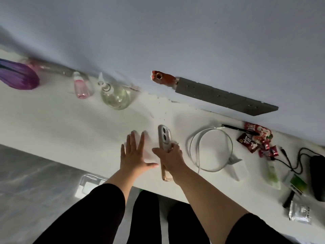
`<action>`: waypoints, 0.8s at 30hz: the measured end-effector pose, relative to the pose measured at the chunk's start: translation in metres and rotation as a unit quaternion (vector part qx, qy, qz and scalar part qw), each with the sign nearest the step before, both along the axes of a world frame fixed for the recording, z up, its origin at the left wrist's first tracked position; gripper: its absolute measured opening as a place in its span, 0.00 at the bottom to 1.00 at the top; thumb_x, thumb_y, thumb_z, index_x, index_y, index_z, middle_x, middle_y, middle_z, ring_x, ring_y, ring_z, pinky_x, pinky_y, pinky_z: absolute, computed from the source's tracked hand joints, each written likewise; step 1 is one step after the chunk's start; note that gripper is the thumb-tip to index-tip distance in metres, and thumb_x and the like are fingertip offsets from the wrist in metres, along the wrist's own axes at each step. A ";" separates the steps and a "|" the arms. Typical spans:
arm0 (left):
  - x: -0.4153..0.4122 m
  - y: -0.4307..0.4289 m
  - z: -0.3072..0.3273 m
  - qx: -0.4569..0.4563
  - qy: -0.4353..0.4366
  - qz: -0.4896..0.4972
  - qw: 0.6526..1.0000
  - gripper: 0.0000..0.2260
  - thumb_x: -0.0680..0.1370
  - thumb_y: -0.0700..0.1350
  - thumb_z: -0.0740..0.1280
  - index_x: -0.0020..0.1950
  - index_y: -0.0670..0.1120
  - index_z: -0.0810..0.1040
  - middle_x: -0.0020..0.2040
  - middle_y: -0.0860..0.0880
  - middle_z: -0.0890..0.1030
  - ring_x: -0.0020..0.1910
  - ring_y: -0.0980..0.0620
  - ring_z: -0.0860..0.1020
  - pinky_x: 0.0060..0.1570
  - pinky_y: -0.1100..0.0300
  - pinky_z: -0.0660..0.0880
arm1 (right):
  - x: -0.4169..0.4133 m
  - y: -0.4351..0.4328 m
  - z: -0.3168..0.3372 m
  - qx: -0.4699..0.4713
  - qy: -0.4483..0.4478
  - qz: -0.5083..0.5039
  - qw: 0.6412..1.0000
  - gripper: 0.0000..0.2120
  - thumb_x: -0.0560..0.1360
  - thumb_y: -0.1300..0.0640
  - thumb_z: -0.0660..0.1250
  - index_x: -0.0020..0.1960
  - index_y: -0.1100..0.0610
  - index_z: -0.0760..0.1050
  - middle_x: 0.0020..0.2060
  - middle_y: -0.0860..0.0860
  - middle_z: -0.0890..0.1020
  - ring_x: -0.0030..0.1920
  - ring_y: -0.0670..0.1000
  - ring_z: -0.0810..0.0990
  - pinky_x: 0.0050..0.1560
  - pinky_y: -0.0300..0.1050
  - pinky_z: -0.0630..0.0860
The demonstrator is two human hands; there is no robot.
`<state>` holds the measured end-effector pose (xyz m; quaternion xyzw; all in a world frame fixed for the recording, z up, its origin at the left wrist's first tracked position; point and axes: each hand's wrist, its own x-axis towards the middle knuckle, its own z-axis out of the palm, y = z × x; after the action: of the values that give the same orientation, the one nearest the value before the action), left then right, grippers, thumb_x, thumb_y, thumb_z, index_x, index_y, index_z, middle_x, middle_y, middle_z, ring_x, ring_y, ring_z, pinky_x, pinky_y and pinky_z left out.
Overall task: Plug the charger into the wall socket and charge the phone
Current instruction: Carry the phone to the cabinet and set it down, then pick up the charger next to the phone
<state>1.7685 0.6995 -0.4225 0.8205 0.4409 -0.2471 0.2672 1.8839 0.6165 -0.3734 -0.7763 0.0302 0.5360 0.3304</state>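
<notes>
A phone [164,138] in a pale case, its twin camera lenses facing up, stands on its long edge above the white table [70,124]; my right hand [169,158] is shut on its middle. My left hand [134,154] hovers just left of it, palm down, fingers spread, holding nothing. A white charging cable [211,150] lies coiled in a loop on the table right of the phone. A long grey socket strip [226,98] is fixed on the wall behind the table. No charger plug is clearly visible.
Along the wall at the left stand a clear pump bottle [115,96], a pink bottle [81,88] and a purple object [17,76]. Red snack packets [256,138], a pen [239,129], a black cable [297,161], green packets [297,182] and a dark object [318,176] crowd the right end.
</notes>
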 end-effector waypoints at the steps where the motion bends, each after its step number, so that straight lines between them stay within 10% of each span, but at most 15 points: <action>1: -0.003 0.003 -0.005 0.014 0.004 -0.020 1.000 0.59 0.59 0.73 0.67 0.73 0.58 0.28 0.76 0.47 0.29 0.76 0.47 0.32 0.74 0.41 0.40 | -0.003 0.010 -0.005 -0.003 -0.025 0.003 1.000 0.35 0.62 0.44 0.71 0.63 0.56 0.65 0.55 0.53 0.69 0.53 0.53 0.72 0.52 0.51 0.74; 7: -0.019 0.008 -0.031 0.029 -0.022 -0.059 0.998 0.63 0.51 0.78 0.58 0.74 0.56 0.29 0.74 0.50 0.25 0.73 0.50 0.26 0.71 0.35 0.39 | -0.016 0.059 -0.036 -0.095 -0.199 0.040 0.975 0.41 0.63 0.36 0.71 0.66 0.57 0.60 0.63 0.56 0.67 0.65 0.58 0.64 0.64 0.53 0.63; 16: -0.023 0.008 -0.036 0.031 -0.047 -0.050 0.997 0.65 0.50 0.79 0.58 0.78 0.48 0.41 0.79 0.47 0.41 0.78 0.48 0.42 0.70 0.35 0.50 | -0.018 0.071 -0.070 -0.148 -0.414 0.068 0.895 0.47 0.62 0.37 0.73 0.72 0.57 0.60 0.67 0.56 0.68 0.65 0.59 0.67 0.66 0.53 0.62; 24: -0.023 0.006 -0.043 0.032 -0.034 -0.056 0.997 0.61 0.53 0.79 0.53 0.74 0.52 0.28 0.74 0.51 0.25 0.74 0.50 0.27 0.69 0.39 0.32 | -0.030 0.073 -0.080 -0.146 -0.471 0.054 0.868 0.50 0.62 0.31 0.69 0.74 0.60 0.61 0.65 0.58 0.72 0.65 0.61 0.69 0.65 0.59 0.65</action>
<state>1.7459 0.7059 -0.4653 0.8602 0.3923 -0.2195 0.2408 1.8537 0.6895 -0.4536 -0.9764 -0.0928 0.1133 0.1589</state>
